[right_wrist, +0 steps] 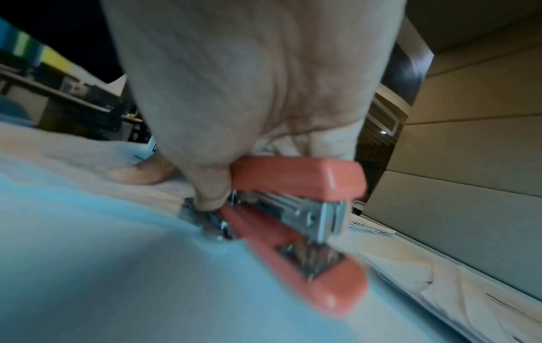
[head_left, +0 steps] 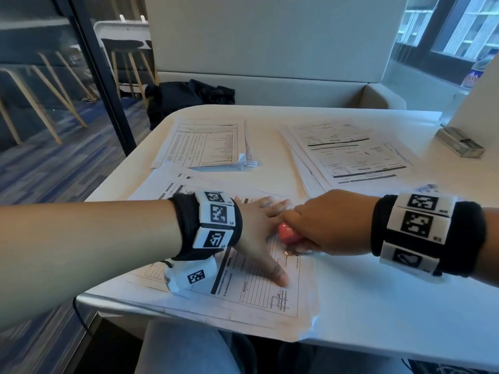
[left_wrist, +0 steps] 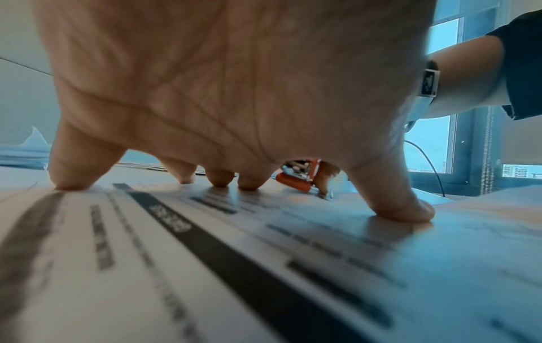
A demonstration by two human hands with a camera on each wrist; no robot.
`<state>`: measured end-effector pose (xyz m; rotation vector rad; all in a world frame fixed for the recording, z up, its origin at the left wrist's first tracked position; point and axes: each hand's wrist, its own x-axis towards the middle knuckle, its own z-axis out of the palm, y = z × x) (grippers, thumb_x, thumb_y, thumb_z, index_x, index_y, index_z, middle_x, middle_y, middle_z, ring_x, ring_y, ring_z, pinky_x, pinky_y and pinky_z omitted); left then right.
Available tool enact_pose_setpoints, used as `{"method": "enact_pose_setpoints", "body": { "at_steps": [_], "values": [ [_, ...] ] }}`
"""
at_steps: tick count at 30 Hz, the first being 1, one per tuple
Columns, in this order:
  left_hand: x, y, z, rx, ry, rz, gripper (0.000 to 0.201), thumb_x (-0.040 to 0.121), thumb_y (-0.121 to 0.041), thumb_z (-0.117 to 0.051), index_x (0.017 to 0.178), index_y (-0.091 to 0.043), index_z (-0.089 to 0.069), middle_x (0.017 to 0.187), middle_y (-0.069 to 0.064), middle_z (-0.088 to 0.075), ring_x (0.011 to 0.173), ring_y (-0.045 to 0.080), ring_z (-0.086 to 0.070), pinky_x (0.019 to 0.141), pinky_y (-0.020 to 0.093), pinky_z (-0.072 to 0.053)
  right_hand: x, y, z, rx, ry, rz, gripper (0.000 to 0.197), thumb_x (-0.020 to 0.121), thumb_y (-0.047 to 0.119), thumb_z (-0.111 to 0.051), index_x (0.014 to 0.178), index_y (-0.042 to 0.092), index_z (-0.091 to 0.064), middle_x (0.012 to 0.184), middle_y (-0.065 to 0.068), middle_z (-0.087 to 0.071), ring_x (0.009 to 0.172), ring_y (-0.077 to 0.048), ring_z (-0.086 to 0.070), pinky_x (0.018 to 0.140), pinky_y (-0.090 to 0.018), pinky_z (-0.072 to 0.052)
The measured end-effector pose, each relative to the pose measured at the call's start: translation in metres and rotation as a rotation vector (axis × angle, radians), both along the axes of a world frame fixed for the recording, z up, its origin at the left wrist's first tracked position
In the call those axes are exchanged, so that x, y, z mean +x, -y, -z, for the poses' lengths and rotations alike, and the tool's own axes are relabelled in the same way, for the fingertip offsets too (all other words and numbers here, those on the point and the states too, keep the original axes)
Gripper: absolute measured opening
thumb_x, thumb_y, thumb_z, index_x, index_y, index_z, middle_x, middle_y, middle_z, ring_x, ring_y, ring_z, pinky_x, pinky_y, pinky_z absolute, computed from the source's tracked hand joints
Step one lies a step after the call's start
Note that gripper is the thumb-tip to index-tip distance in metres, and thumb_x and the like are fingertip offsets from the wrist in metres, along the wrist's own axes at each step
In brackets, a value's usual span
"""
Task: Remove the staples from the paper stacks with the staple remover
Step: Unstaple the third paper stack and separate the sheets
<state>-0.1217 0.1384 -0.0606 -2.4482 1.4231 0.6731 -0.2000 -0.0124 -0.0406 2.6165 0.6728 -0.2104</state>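
Observation:
A printed paper stack (head_left: 256, 300) lies at the near edge of the white table (head_left: 391, 306). My left hand (head_left: 260, 233) is spread flat on it, fingertips (left_wrist: 410, 211) and thumb pressing the top sheet down. My right hand (head_left: 326, 225) grips a small red-orange stapler (head_left: 289, 235), its metal rear tip (right_wrist: 205, 220) down against the stack's right edge, close to the left hand's fingers. In the right wrist view the stapler (right_wrist: 299, 178) points its open front toward the camera, held by the right hand (right_wrist: 249, 97). No staple is visible. In the left wrist view the stapler (left_wrist: 296, 181) shows between the fingers.
Two more paper stacks lie farther back, one at the left (head_left: 205, 144) and one at the right (head_left: 351, 155). A small metal box (head_left: 459, 143) sits at the far right. A black bag (head_left: 186, 101) rests on the bench beyond the table.

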Motion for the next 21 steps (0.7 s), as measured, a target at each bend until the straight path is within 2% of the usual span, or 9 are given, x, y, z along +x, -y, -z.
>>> {"method": "enact_pose_setpoints", "body": {
  "at_steps": [3,5,7,9,11,13,15,18,21],
  "values": [
    [-0.004,0.001,-0.006,0.006,0.001,-0.003,0.112,0.062,-0.083,-0.057,0.150,-0.039,-0.003,0.160,-0.015,0.006,0.147,0.019,0.012,0.116,0.048,-0.011,0.003,-0.002,-0.002,-0.018,0.034,-0.196,0.047,0.099,0.053,-0.032,0.123,0.015,-0.044,0.122,-0.001,-0.052,0.099,-0.019,-0.049,0.081,-0.034,-0.049],
    [-0.007,0.001,-0.010,-0.007,-0.002,0.000,0.105,0.065,-0.081,-0.058,0.149,-0.038,-0.012,0.159,-0.015,0.000,0.148,0.019,0.002,0.116,0.045,-0.016,0.004,-0.002,-0.002,-0.027,0.018,-0.224,0.049,0.099,0.053,-0.032,0.130,0.016,-0.041,0.129,-0.002,-0.047,0.101,-0.019,-0.049,0.079,-0.031,-0.051],
    [-0.007,0.000,-0.010,-0.031,-0.006,0.009,0.104,0.065,-0.080,-0.059,0.149,-0.039,-0.012,0.159,-0.016,0.001,0.148,0.019,0.003,0.116,0.046,-0.014,0.006,0.000,0.003,0.017,-0.010,-0.171,0.050,0.098,0.054,-0.034,0.132,0.018,-0.036,0.129,0.000,-0.044,0.098,-0.019,-0.053,0.074,-0.029,-0.051],
    [-0.005,-0.001,-0.007,-0.048,-0.010,0.008,0.112,0.063,-0.081,-0.060,0.150,-0.040,-0.002,0.160,-0.014,0.010,0.148,0.019,0.010,0.116,0.048,-0.009,0.006,0.002,0.007,0.155,-0.095,0.021,0.053,0.096,0.053,-0.042,0.135,0.019,-0.030,0.117,0.008,-0.050,0.085,-0.015,-0.056,0.069,-0.026,-0.048],
    [-0.003,0.000,-0.004,-0.044,-0.003,0.011,0.119,0.061,-0.082,-0.060,0.149,-0.041,0.008,0.158,-0.011,0.019,0.146,0.019,0.017,0.116,0.049,-0.004,0.005,0.003,0.011,0.267,-0.158,0.168,0.049,0.095,0.047,-0.051,0.132,0.021,-0.030,0.090,0.018,-0.050,0.069,-0.006,-0.050,0.058,-0.016,-0.035],
    [-0.003,0.001,-0.004,-0.048,-0.006,0.006,0.118,0.060,-0.082,-0.061,0.148,-0.043,0.009,0.158,-0.012,0.021,0.146,0.018,0.018,0.116,0.049,-0.004,0.005,0.001,0.012,0.273,-0.145,0.159,0.051,0.094,0.045,-0.052,0.134,0.023,-0.029,0.090,0.014,-0.053,0.070,-0.009,-0.049,0.058,-0.018,-0.032],
    [-0.005,0.000,-0.007,-0.048,-0.015,-0.005,0.115,0.062,-0.080,-0.062,0.149,-0.043,0.005,0.158,-0.014,0.018,0.146,0.016,0.017,0.117,0.045,-0.004,0.004,-0.001,0.008,0.207,-0.077,0.050,0.046,0.095,0.048,-0.048,0.131,0.025,-0.030,0.101,0.007,-0.056,0.076,-0.015,-0.052,0.064,-0.025,-0.038],
    [-0.008,-0.001,-0.012,-0.021,-0.022,-0.003,0.104,0.067,-0.078,-0.059,0.150,-0.041,-0.009,0.160,-0.012,0.005,0.147,0.017,0.016,0.117,0.044,-0.005,0.004,-0.002,0.001,0.073,0.055,-0.254,0.033,0.096,0.047,-0.044,0.116,0.022,-0.040,0.115,0.003,-0.056,0.080,-0.020,-0.058,0.058,-0.033,-0.047],
    [-0.012,-0.002,-0.017,-0.022,-0.049,0.002,0.087,0.069,-0.077,-0.059,0.144,-0.044,-0.028,0.159,-0.014,-0.008,0.148,0.018,0.001,0.116,0.046,-0.013,0.005,-0.002,-0.005,0.038,0.119,-0.449,0.032,0.086,0.035,-0.065,0.102,0.017,-0.044,0.093,-0.002,-0.061,0.067,-0.020,-0.056,0.049,-0.034,-0.047]
  ]
}}
